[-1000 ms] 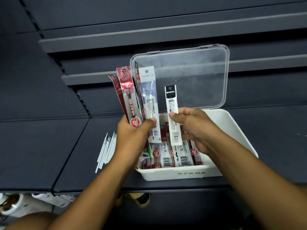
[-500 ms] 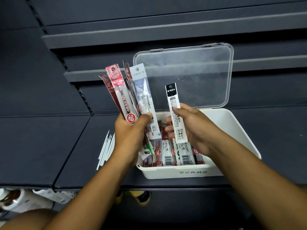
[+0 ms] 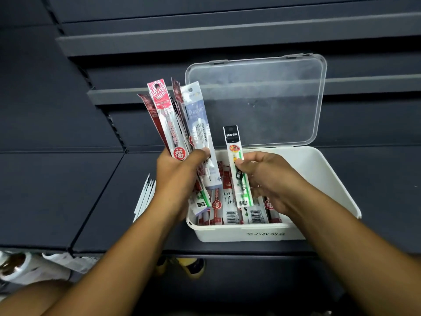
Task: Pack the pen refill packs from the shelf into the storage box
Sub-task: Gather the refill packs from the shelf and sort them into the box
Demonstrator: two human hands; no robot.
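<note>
Since a moment ago the green refill pack (image 3: 237, 169) has turned label-forward, fingers of my right hand (image 3: 271, 181) pinching it above the storage box (image 3: 250, 233); my left hand (image 3: 177, 181) grips the fanned remaining packs (image 3: 169, 119); next, I judge, it lies flat beside those inside.

White storage box (image 3: 227, 233), clear lid (image 3: 262, 99), dark grey shelf (image 3: 57, 190). At the left, a red-and-white pack (image 3: 163, 112) and a pale blue pack (image 3: 197, 119); to their right, a black-topped pack (image 3: 232, 144) with green stripes.
</note>
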